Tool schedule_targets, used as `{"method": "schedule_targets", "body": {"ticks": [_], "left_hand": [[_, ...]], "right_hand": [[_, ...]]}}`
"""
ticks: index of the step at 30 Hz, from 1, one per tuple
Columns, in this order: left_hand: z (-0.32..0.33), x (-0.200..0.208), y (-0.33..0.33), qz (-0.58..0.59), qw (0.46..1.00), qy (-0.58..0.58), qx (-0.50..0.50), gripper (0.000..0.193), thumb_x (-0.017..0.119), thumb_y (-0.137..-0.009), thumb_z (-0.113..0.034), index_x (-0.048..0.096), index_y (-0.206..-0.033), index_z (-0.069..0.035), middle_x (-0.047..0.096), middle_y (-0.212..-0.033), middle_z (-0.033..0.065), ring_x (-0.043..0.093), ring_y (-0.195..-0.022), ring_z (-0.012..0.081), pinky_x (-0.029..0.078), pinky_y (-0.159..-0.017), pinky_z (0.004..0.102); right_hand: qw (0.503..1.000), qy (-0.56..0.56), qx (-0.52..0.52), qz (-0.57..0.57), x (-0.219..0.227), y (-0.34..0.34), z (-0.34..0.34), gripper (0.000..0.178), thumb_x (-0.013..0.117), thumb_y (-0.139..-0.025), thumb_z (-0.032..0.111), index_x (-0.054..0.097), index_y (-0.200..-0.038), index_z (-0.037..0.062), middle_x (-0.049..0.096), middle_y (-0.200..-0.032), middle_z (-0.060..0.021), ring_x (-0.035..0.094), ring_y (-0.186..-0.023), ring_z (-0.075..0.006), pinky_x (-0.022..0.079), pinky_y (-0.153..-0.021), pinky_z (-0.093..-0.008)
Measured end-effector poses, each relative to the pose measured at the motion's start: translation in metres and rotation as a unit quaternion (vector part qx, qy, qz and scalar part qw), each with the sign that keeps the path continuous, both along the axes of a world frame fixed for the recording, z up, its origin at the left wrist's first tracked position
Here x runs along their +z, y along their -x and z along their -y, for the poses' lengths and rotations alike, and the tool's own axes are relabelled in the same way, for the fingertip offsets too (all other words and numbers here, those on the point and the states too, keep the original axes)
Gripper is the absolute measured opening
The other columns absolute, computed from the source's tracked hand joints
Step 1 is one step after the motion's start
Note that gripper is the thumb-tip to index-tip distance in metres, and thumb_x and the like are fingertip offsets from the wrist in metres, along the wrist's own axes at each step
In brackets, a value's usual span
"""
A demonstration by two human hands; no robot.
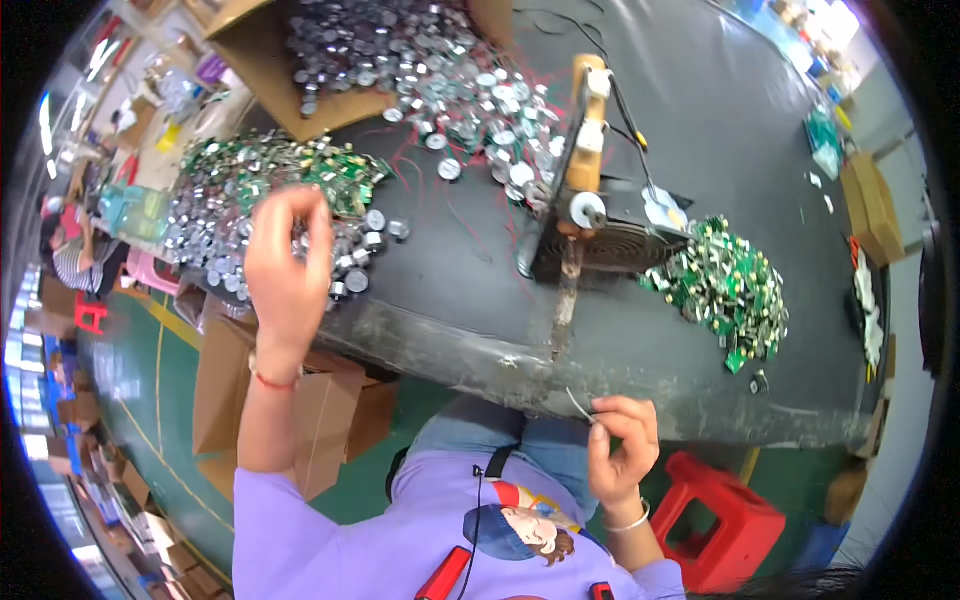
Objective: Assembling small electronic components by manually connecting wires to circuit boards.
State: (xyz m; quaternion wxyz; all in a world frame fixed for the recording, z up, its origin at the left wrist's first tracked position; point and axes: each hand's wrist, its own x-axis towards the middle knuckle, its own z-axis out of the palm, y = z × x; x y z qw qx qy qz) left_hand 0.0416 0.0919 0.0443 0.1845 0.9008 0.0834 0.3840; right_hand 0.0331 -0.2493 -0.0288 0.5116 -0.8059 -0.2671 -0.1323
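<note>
My left hand [285, 255] is raised over a mixed heap at the table's left, its fingertips bent together. Whatever they may hold is too small to make out. Under it lie small green circuit boards [345, 175] and silver round motor-like parts [205, 230]. At the front edge my right hand [625, 445] pinches a thin silvery solder wire [577, 403], whose free end points up and left. Between the hands a soldering iron [568, 290] with a wooden handle [588, 130] is fixed upright, tip down, beside a black fan [610, 255].
An open cardboard box [345, 108] spills silver parts with red wires [490, 120] at the back. More green boards [735, 290] are heaped on the right. Below the table stand a carton [320, 410] and a red stool [720, 520]. Another person [85, 255] sits far left.
</note>
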Motion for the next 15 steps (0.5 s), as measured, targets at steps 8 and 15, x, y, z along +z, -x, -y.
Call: {"method": "schedule_targets", "body": {"ticks": [8, 15], "left_hand": [[0.026, -0.029, -0.058, -0.135, 0.971, -0.151, -0.129, 0.031, 0.053, -0.082, -0.001, 0.056, -0.113, 0.000, 0.059, -0.112, 0.0158, 0.056, -0.101, 0.0326, 0.045, -0.089, 0.0423], [0.037, -0.061, -0.071, -0.287, 0.944, -0.020, -0.163, 0.024, 0.062, -0.082, -0.015, 0.050, -0.099, -0.003, 0.050, -0.098, 0.0175, 0.056, -0.091, 0.0376, 0.048, -0.077, 0.0444]], "right_hand": [[0.996, -0.076, 0.028, -0.035, -0.012, 0.019, -0.004, 0.020, 0.068, -0.068, 0.006, 0.049, -0.072, 0.0057, 0.054, -0.105, -0.0176, 0.049, -0.075, -0.0199, 0.042, -0.066, -0.0302], [0.995, -0.070, 0.014, -0.064, -0.008, 0.015, -0.005, 0.018, 0.066, -0.069, 0.001, 0.050, -0.075, 0.0030, 0.057, -0.094, -0.0177, 0.055, -0.081, -0.0229, 0.047, -0.068, -0.0297]]}}
